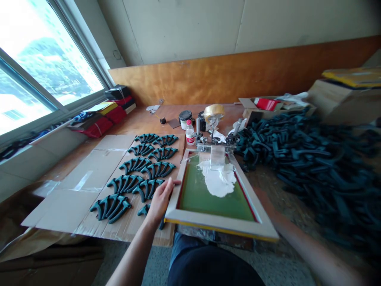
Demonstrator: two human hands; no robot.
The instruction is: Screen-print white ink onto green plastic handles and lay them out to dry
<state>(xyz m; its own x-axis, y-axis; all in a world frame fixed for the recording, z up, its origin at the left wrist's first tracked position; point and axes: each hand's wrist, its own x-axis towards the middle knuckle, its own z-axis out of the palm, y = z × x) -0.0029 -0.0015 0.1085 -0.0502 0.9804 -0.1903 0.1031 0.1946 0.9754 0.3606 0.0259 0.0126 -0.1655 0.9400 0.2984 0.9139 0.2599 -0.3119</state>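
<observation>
A screen printing frame (226,226) with a green mesh lies in front of me, its far end at a metal hinge clamp (205,147). White ink (218,182) is spread over the mesh's far half, with a pale squeegee-like block (217,157) standing in it. My left hand (162,196) is closed at the frame's left edge, one finger along the rim; its other fingers are partly hidden. On the frame's right side my right hand (263,202) is smeared by motion and partly behind the rim. Dark green curved plastic parts (111,206) lie fanned in groups on cardboard at left.
A large heap of similar dark parts (297,159) covers the table's right side. Behind the frame are a red-capped bottle (189,134), an ink tub (185,118) and a tape roll (214,110). Cardboard boxes (345,99) stand at back right; cardboard sheets (74,198) lie left.
</observation>
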